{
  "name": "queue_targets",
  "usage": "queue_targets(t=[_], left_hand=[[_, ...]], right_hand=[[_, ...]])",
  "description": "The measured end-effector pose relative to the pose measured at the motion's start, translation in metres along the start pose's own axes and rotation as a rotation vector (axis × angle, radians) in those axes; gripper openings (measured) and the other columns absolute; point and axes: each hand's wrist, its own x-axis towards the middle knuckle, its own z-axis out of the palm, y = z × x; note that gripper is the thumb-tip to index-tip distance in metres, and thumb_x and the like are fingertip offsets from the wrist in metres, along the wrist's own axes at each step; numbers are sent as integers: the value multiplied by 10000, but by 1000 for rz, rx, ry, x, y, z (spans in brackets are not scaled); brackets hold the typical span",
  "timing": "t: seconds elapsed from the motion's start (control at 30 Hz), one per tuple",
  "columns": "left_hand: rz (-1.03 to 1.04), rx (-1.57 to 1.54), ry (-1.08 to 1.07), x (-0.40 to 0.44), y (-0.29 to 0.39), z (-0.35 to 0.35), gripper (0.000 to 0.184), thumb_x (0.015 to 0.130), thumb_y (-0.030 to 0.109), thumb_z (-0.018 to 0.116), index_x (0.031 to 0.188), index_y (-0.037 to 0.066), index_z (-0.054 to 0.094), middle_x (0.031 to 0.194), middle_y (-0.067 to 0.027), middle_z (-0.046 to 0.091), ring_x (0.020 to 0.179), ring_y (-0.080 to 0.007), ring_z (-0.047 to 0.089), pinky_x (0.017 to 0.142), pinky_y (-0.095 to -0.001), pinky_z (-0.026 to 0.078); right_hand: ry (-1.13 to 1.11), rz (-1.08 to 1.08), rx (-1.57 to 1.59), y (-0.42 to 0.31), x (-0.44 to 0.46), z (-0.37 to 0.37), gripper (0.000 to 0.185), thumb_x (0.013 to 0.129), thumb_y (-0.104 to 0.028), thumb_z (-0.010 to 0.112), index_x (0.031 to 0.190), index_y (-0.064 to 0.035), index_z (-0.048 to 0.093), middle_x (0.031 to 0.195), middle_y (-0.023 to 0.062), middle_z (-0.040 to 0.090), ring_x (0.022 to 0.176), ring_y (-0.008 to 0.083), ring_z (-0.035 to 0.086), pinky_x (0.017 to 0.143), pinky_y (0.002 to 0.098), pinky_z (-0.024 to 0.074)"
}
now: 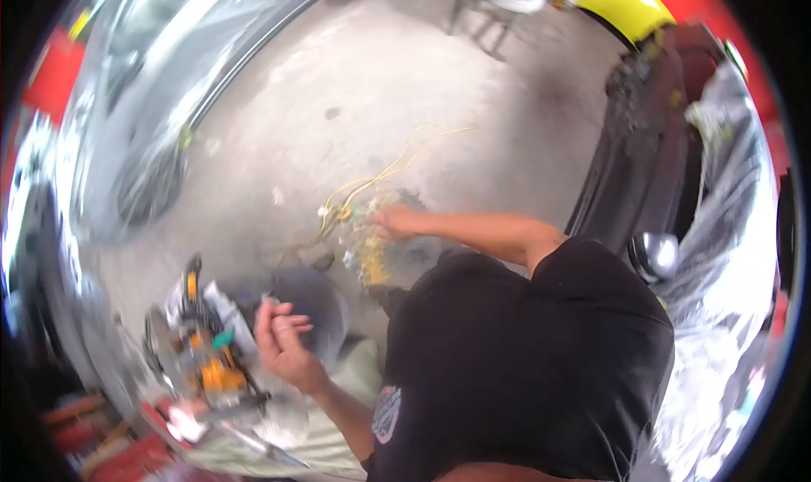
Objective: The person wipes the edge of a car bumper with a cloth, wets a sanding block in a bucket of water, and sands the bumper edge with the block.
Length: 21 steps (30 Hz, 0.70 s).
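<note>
My right hand (394, 223) reaches out over the floor, its fingers closed at the top of a crumpled clear and yellow plastic piece (372, 261), perhaps a bag; blur hides the exact grip. Beside it a yellow cord (372, 180) lies in loose loops on the concrete. Lower down, my left hand (285, 340) is raised with its fingers loosely bent and apart, and I see nothing clearly held in it. Behind that hand is a round, dark grey surface (325, 313), blurred.
Yellow-and-black power tools (221, 374) and other items crowd the lower left. A plastic-covered car (160, 85) stands at upper left. Dark car bumpers (629, 178) and plastic sheeting (726, 288) line the right. A stand (481, 17) is at the top, near a yellow car part (629, 5).
</note>
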Motion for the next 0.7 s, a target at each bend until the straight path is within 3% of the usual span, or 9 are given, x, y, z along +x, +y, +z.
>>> queue_targets(t=[0.07,0.13,0.17,0.23,0.3,0.43,0.53,0.63,0.7], left_hand=[[-144,35,-301,3,-9,58,363,1022,77,595,1372,-17,619,1117,-97,702,807,-136,657,695,-271,554],[-145,239,-658,8,-21,113,434,984,130,683,1395,7,612,1153,-90,725,832,-152,662,745,-303,547],[-79,365,-797,10,-18,145,463,976,176,699,1399,11,610,1160,-112,728,840,-174,667,756,-314,545],[29,496,-945,9,-17,208,494,968,223,715,1404,16,608,1168,-134,731,847,-197,672,767,-325,543],[170,723,-1096,7,-37,270,535,970,308,707,1410,21,607,1162,-175,728,848,-230,674,769,-328,541],[56,622,-1185,12,-108,393,552,981,341,686,1413,9,596,1109,-157,737,826,-218,676,761,-335,540],[-299,467,-1134,14,-203,446,535,987,311,676,1417,4,592,1007,-124,723,726,-216,671,676,-332,540],[-652,660,-1108,22,-294,447,462,994,288,650,1362,8,625,921,-109,692,688,-228,685,601,-362,574],[-901,638,-980,18,-302,445,401,994,289,643,1277,5,648,914,-116,689,729,-248,704,596,-405,598]], right_hand=[[71,-93,-46,140,-52,75,459,944,-266,637,1380,-123,614,1154,214,702,1044,434,657,925,550,513],[-136,325,-30,224,-121,93,413,910,-266,662,1286,-97,661,1144,202,715,1051,417,676,916,534,533],[-30,583,363,303,-152,140,361,895,-275,660,1190,-71,698,1116,200,731,1029,418,689,896,530,540],[-85,613,51,310,-250,77,406,894,-319,632,1208,-76,718,1127,233,727,1056,421,693,918,521,540],[-4,938,247,334,-325,47,450,891,-258,600,1253,-7,689,1274,236,683,1188,412,645,996,503,512],[262,1246,477,392,-417,23,412,906,-172,517,1205,60,680,1270,281,667,1188,417,644,1017,507,502],[33,1218,326,457,-438,39,415,970,-174,481,1294,8,666,1308,259,670,1220,411,646,1032,483,521],[50,1066,261,463,-434,24,419,1005,-228,481,1330,-36,663,1387,211,640,1273,387,613,1080,461,496],[210,1082,478,493,-419,54,417,1009,-287,514,1350,-104,670,1431,167,616,1309,370,584,1116,449,467]])
